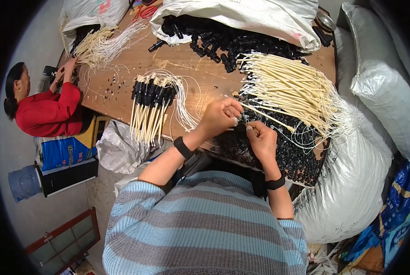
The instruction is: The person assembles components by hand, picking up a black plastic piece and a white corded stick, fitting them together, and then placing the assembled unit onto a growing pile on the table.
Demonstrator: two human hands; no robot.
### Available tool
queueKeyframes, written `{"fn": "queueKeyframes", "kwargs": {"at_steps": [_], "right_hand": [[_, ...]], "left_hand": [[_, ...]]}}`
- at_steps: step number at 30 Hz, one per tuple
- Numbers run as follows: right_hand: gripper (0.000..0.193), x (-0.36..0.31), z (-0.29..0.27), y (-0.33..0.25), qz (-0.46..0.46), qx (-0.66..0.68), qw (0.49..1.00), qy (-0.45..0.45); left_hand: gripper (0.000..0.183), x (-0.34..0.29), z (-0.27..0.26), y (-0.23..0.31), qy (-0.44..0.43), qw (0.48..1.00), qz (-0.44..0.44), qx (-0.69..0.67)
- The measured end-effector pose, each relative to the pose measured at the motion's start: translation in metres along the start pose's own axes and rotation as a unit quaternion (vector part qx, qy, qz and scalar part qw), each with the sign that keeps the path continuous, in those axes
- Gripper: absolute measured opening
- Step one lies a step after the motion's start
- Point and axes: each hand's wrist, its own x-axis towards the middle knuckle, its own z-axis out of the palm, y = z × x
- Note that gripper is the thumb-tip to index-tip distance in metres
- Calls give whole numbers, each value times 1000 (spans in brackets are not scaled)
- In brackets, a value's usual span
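Left hand (221, 117) curled, thumb near fingers; right hand (262, 141) just beside, thumb and forefinger drawn close; cannot tell what either pinches; single cream rod (268, 113) right by left fingertips, slanting over black bits (285, 160); big rod bundle (287, 89) beyond; black-topped rod cluster (152, 103) off left

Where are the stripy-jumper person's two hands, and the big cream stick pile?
Left hand (216, 118): head view, middle of the hand.
Right hand (263, 142): head view, middle of the hand.
Cream stick pile (289, 91): head view, middle of the pile.
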Motion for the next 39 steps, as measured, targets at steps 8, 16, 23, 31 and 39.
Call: {"fn": "queueKeyframes", "kwargs": {"at_steps": [8,16,23,31,39], "right_hand": [[5,-7,7,-9,-176,-157,964,126],[9,-13,0,-10,-125,-16,988,91],[15,-7,-35,0,92,562,817,-88],[35,-13,-37,-23,-245,-221,944,-3],[21,9,-8,-31,20,21,998,-50]], "left_hand": [[27,-8,13,5,-35,989,-59,-134],[17,-7,9,5,23,998,9,55],[41,-11,9,20,-106,933,241,246],[30,-10,5,13,-17,918,234,319],[29,-31,-8,23,21,848,287,446]]}}
